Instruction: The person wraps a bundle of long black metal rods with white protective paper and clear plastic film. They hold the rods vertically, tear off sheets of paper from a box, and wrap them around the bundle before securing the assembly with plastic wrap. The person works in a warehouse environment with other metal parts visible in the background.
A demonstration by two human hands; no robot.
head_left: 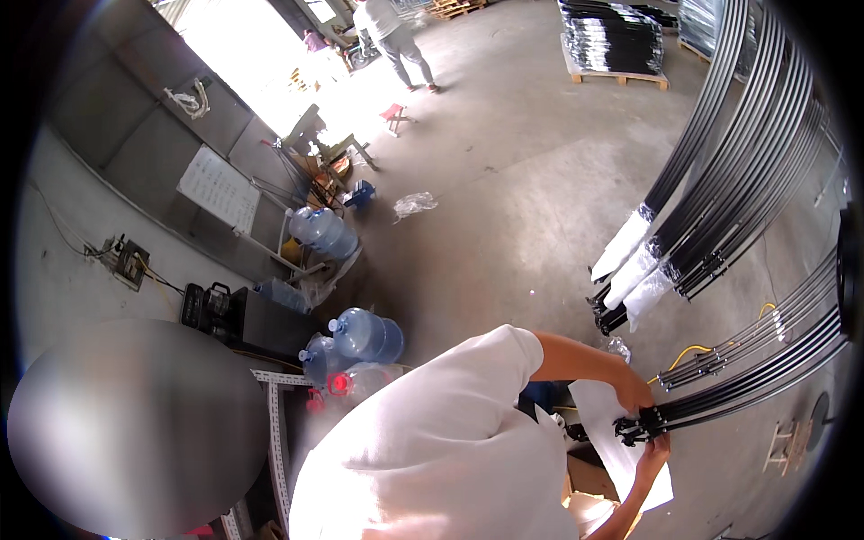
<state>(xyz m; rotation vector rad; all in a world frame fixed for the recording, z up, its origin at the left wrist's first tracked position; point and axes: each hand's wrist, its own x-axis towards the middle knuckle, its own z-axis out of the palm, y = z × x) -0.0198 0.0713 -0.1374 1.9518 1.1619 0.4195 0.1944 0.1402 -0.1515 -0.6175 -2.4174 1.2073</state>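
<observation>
A bundle of long, thin black rods (pixel 747 396) runs in from the right, its ends dark with small fittings (pixel 634 427). My left hand (pixel 635 394) presses against the top of the bundle near those ends. From below, my right hand (pixel 655 457) reaches up and grips the same bundle, its fingers partly hidden by the rods. Under the ends lies a white sheet (pixel 598 405), which spreads out on both sides of the bundle. The fingers of my left hand are mostly hidden behind the wrist and rods.
More black rod bundles (pixel 720 171), their ends wrapped in white (pixel 625 243), stand beyond. A thinner bundle (pixel 729 355) and yellow cord (pixel 688 351) lie nearby. An open cardboard box (pixel 589 477) sits below. Water jugs (pixel 369 335) stand left; a person (pixel 396 40) is far off.
</observation>
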